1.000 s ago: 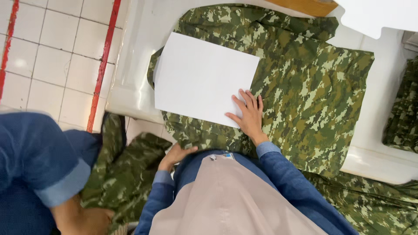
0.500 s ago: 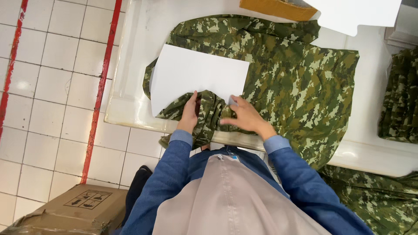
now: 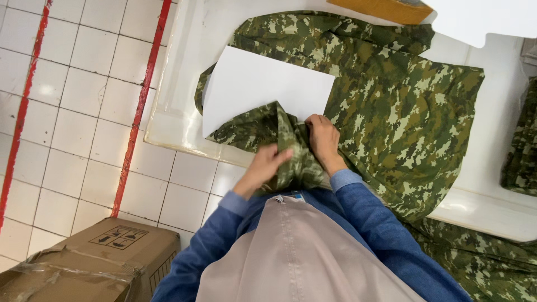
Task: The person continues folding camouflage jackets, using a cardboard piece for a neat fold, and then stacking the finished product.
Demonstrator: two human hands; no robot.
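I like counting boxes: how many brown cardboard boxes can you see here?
2. One brown cardboard box with printed arrows sits on the tiled floor at bottom left; a second brown box shows partly at the top edge of the white table. Others may be hidden.

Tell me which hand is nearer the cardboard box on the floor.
Left. The left hand grips the camouflage garment at the table's near edge, above the cardboard box; the right hand presses the fabric beside the white sheet, farther away.

The camouflage garment [image 3: 391, 112] is matt woven cloth, a little wrinkled. The white sheet [image 3: 263, 89] looks like smooth stiff paper. The tabletop [image 3: 179, 112] is glossy white, the floor tiles [image 3: 84, 112] shiny, the box [image 3: 95, 263] rough cardboard.
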